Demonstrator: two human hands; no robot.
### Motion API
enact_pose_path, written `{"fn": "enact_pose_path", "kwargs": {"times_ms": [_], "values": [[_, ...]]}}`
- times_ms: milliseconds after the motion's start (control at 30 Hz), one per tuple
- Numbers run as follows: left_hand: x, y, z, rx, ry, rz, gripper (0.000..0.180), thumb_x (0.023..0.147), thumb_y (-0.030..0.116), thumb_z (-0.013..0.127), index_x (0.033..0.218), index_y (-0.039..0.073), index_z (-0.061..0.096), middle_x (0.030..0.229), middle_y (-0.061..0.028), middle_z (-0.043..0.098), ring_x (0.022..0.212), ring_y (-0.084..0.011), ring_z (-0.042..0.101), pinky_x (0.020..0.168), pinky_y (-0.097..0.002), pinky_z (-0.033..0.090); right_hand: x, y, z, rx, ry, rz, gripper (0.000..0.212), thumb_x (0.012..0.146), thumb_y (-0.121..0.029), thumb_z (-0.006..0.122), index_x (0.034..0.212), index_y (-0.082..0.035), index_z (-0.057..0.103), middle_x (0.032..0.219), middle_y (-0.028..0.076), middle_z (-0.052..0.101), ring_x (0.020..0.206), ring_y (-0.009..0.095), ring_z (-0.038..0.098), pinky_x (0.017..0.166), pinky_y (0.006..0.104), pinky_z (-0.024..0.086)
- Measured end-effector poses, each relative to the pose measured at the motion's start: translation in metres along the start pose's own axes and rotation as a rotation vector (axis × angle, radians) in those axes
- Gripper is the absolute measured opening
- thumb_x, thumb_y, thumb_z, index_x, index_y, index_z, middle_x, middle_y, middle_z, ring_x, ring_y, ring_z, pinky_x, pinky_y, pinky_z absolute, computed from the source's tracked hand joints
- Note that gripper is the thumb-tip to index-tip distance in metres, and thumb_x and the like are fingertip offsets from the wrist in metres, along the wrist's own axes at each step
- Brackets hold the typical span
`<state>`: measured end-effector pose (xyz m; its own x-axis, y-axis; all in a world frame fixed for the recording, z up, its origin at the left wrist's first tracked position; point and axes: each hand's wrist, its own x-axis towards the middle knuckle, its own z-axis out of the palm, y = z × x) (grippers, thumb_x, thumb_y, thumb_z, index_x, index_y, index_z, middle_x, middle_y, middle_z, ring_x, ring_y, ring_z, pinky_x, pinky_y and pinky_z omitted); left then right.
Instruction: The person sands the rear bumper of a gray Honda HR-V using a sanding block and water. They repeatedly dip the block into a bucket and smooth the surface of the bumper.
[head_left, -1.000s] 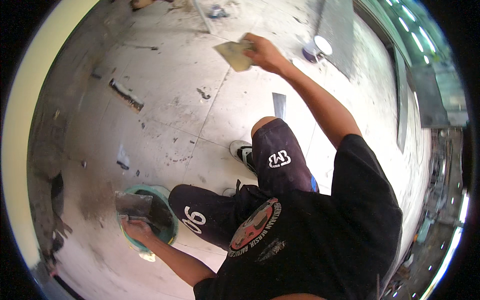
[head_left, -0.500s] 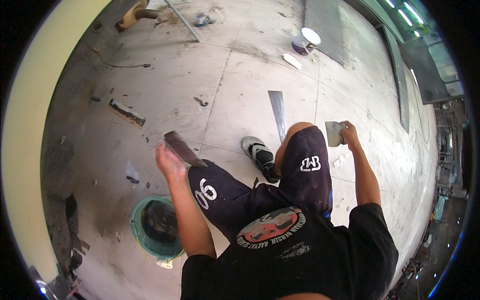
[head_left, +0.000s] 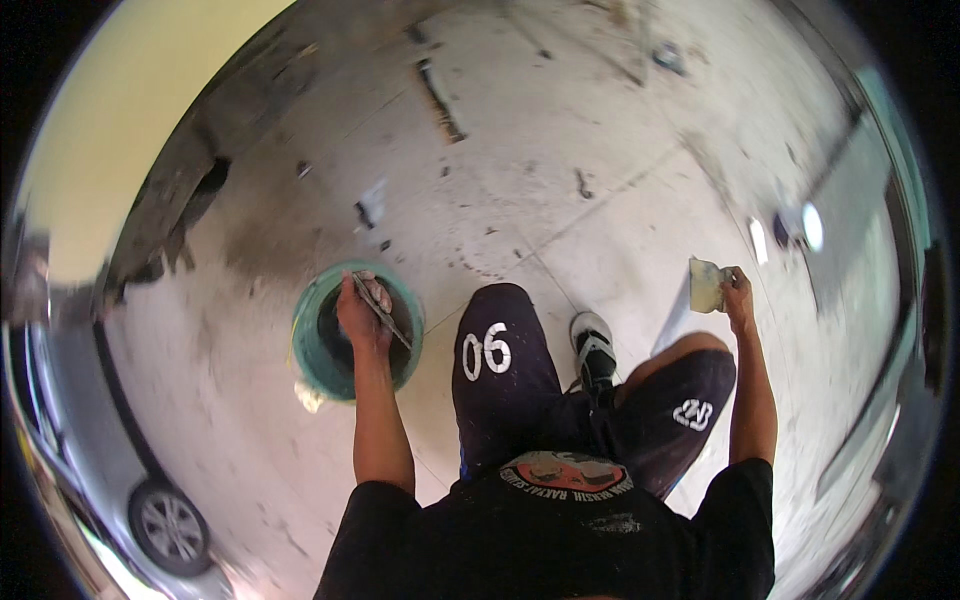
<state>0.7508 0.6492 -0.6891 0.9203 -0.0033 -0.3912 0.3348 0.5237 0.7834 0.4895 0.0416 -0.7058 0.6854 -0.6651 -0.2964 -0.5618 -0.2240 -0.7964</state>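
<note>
My left hand is over the green bucket, its fingers closed around a dark, flat rectangular piece. That piece is tilted and seen nearly edge-on, so its faces are mostly hidden. Inside the bucket it looks dark; whether the piece touches anything there I cannot tell. Out to the right, my right hand pinches a yellowish-grey, flat putty spreader by its right edge, beyond my right knee.
A pale yellow panel fills the upper left; a grey car with its wheel stands lower left. On the floor lie a narrow dark strip and a white tube beside a small pail. A metal blade is near my right knee.
My left hand has moved with the dark piece from beside my left knee to over the green bucket. My view has turned left. The right hand still holds the spreader.
</note>
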Motion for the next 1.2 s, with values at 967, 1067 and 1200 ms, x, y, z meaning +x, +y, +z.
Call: {"fn": "enact_pose_path", "kwargs": {"times_ms": [967, 1067, 1200], "values": [[-0.167, 0.135, -0.048, -0.269, 0.199, 0.827, 0.037, 0.096, 0.026, 0.047, 0.121, 0.000, 0.052, 0.076, -0.0112, 0.060, 0.051, -0.0186, 0.050, 0.039, -0.0277, 0.038, 0.020, -0.316, 0.432, -0.077, -0.870, -1.171, 0.027, 0.087, -0.009, 0.058, 0.113, -0.005, 0.061, 0.097, 0.021, 0.066, 0.087, 0.034, 0.065, 0.079, 0.0386, 0.051], [-0.155, 0.133, -0.083, -0.343, -0.044, 0.809, 0.035, 0.097, 0.024, 0.045, 0.122, 0.001, 0.052, 0.082, -0.0141, 0.064, 0.054, -0.0211, 0.054, 0.040, -0.0294, 0.040, -0.073, -0.299, 0.503, -0.058, -1.085, -1.053, 0.025, 0.082, -0.004, 0.058, 0.106, -0.005, 0.065, 0.098, 0.018, 0.067, 0.091, 0.032, 0.064, 0.082, 0.0373, 0.050], [-0.155, 0.141, -0.152, -0.323, -0.243, 0.820, 0.035, 0.098, 0.022, 0.042, 0.125, 0.001, 0.051, 0.090, -0.0170, 0.066, 0.056, -0.0230, 0.057, 0.040, -0.0307, 0.042, -0.162, -0.224, 0.601, 0.018, -1.431, -0.278, 0.023, 0.081, -0.010, 0.062, 0.101, -0.002, 0.067, 0.091, 0.019, 0.069, 0.096, 0.033, 0.064, 0.086, 0.0384, 0.049]]}}
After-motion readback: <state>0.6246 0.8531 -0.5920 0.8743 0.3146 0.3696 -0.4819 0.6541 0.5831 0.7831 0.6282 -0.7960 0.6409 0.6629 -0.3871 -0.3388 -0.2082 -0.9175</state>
